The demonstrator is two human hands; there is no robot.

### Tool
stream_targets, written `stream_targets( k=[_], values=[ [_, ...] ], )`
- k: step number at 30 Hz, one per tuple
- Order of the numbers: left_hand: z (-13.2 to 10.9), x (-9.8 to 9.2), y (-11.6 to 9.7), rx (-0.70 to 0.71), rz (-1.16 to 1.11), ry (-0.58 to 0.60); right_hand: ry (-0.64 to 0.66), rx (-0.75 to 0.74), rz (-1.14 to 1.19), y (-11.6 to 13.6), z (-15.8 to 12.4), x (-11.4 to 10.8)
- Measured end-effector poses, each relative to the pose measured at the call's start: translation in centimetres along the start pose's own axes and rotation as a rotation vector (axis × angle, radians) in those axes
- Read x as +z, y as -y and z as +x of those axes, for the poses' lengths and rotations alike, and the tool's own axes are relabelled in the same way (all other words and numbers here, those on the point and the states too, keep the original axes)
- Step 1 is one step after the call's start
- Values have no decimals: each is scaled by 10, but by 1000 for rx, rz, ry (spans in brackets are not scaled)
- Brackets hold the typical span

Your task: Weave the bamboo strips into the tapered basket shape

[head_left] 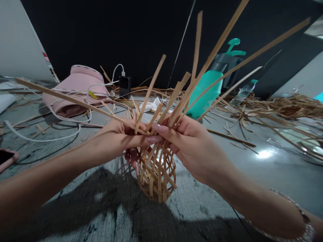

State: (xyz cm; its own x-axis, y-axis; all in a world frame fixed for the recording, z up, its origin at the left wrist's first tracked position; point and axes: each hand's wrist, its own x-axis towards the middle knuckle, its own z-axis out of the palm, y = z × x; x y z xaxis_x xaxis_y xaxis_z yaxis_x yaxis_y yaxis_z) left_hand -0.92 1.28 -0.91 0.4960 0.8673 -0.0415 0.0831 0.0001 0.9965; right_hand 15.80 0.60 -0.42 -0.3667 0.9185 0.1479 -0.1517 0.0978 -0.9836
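Observation:
In the middle of the head view is a small round woven basket (157,178) of flat tan strips, with an open lattice body. Long loose strip ends (186,94) fan upward and outward from its top. My left hand (126,136) is closed on the strips at the basket's upper left, thumb across the front. Lower fingers of that hand curl beside the lattice. My right hand (189,141) pinches a bundle of strips at the upper right. Both thumbs almost meet in front. The fingertips behind the strips are mostly hidden.
A teal spray bottle (205,90) stands behind my right hand. Farther right are a clear plastic bottle (244,92) and a heap of strips (290,106). On the left lie a pink visor hat (75,89), a black power bank (125,86) with white cable, and a phone (7,159).

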Motion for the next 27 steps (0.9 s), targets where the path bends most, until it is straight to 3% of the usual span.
stream_targets(
  k=[9,15,22,27],
  values=[
    [0,-1,5,26,6,-17,-24,34,-26,-2,-2,-1],
    [1,-1,5,37,-4,-29,-31,77,113,0,1,0],
    [-2,4,2,31,15,-35,168,182,267,12,3,-5],
    [-3,6,-2,40,21,12,395,185,208,19,3,-11]
  ],
)
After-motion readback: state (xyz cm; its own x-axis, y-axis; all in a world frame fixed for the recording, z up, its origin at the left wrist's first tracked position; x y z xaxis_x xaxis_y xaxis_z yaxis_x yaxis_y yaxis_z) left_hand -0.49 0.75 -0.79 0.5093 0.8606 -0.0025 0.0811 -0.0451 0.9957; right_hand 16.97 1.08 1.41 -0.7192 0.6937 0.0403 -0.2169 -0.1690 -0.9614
